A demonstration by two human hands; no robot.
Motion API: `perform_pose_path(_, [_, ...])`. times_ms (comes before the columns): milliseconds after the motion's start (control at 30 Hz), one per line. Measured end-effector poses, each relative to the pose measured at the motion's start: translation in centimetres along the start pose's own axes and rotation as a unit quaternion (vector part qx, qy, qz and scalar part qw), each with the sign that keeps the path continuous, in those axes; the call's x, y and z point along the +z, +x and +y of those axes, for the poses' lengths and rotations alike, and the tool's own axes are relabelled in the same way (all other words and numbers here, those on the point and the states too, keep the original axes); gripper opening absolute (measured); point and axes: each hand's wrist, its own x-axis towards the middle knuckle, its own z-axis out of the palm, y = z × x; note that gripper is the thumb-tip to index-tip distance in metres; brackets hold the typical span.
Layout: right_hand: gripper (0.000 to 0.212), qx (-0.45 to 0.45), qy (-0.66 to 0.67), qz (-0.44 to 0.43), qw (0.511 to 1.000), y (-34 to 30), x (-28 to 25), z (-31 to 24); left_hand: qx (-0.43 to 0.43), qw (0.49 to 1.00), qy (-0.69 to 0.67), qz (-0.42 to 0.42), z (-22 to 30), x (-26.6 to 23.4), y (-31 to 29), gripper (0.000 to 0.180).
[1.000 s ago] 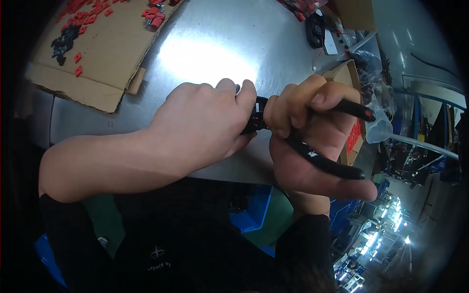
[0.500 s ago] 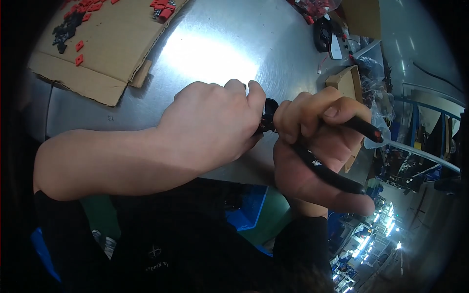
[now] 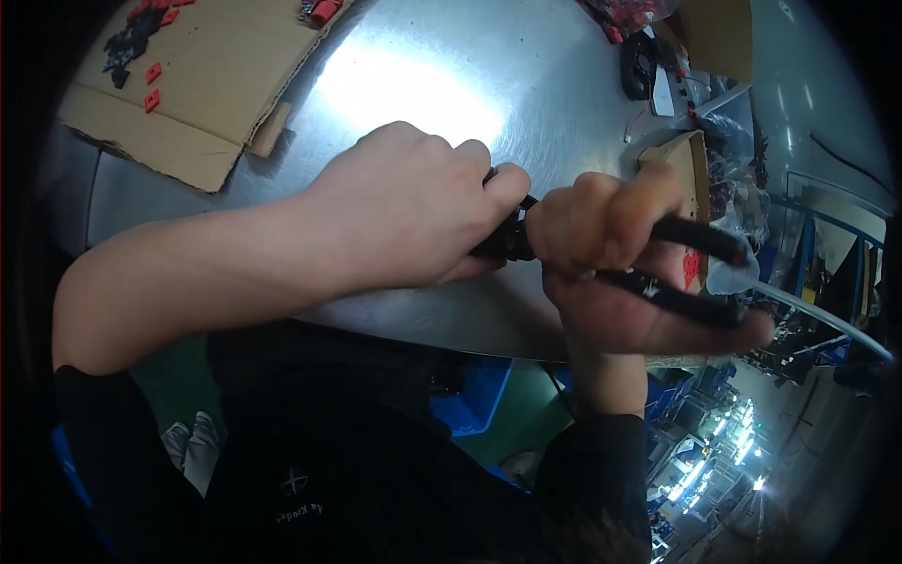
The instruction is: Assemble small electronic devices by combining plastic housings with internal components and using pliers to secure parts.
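Note:
My right hand [image 3: 601,235] is closed around a pair of pliers with black handles [image 3: 700,305]. The handles stick out to the right past my fingers and thumb, slightly blurred. Close on the left, my left hand [image 3: 413,202] is curled, back up, over a small black piece [image 3: 489,246]. Most of that piece is hidden under my fingers, so its kind does not show. It meets the dark head of the pliers [image 3: 516,233] in the gap between my hands, above the metal table [image 3: 564,122]. Where the jaws grip cannot be made out.
A flattened cardboard sheet [image 3: 211,103] at the far left carries red pieces [image 3: 152,100] and a heap of black pieces [image 3: 127,47]. At the right stand a small cardboard box [image 3: 693,164], a black fan-like part [image 3: 639,66] and plastic bags. Below the table edge is a blue bin [image 3: 484,404].
The plier handles have come closer together as my right hand squeezed. That hand has shifted a little right; my left hand's knuckles have risen, its fingers still on the black piece.

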Motion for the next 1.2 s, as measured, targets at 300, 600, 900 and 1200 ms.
perform_pose_path(300, [0.060, 0.069, 0.026, -0.138, 0.988, 1.8, -2.8, -0.8, 0.092, 0.996, 0.001, -0.022, -1.8, -0.2, 1.8, 0.053])
perform_pose_path(600, [0.069, 0.013, 0.197, -0.435, 0.878, 5.7, -4.4, 2.5, 0.116, 0.992, -0.032, -0.034, -2.9, 0.1, 1.9, 0.049])
perform_pose_path(900, [0.090, 0.038, 0.151, -0.458, 0.875, 5.2, -1.8, 1.3, 0.108, 0.990, -0.060, -0.063, -2.5, -0.6, 2.5, 0.047])
perform_pose_path(1200, [0.103, -0.119, 0.037, -0.022, 0.992, -0.7, -2.9, -0.4, 0.033, 0.998, 0.027, 0.042, 0.9, -0.1, 0.0, 0.060])
